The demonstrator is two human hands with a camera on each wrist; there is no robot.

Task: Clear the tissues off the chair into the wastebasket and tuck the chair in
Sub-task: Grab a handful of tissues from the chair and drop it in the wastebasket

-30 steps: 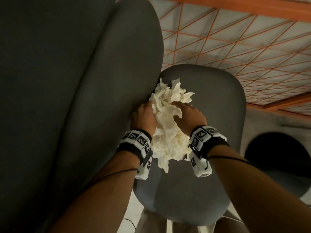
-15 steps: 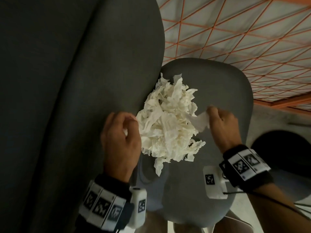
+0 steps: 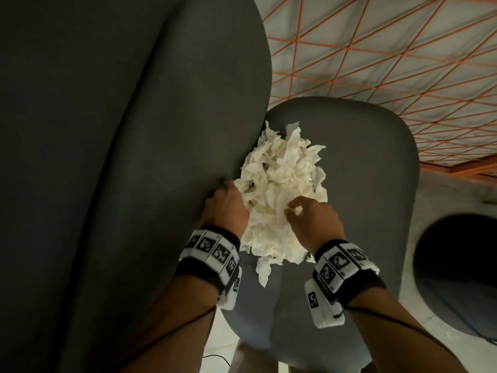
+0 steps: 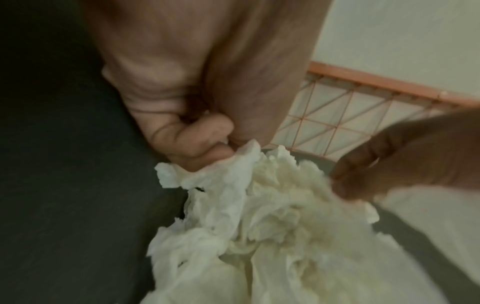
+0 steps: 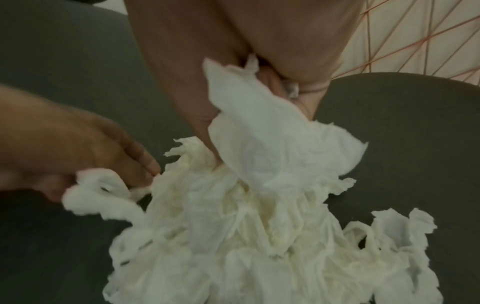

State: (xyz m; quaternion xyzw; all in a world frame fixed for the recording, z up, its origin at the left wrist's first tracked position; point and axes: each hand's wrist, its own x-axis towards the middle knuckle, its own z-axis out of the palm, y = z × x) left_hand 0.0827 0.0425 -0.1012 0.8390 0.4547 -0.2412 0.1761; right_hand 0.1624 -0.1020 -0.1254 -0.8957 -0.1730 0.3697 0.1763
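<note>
A heap of crumpled white tissues lies on the grey chair seat, close to the dark backrest. My left hand is at the heap's left edge; in the left wrist view its curled fingers pinch a bit of tissue. My right hand is on the heap's right side. In the right wrist view it pinches one loose tissue sheet above the heap, with the left hand opposite. The dark round wastebasket stands on the floor to the right.
An orange wire-grid panel stretches beyond the chair. Pale floor shows between the seat and the wastebasket. The tall backrest fills the whole left of the head view.
Half a second ago my hands were spread wide on either side of the heap. Both have moved back inward and now press the tissues together from left and right.
</note>
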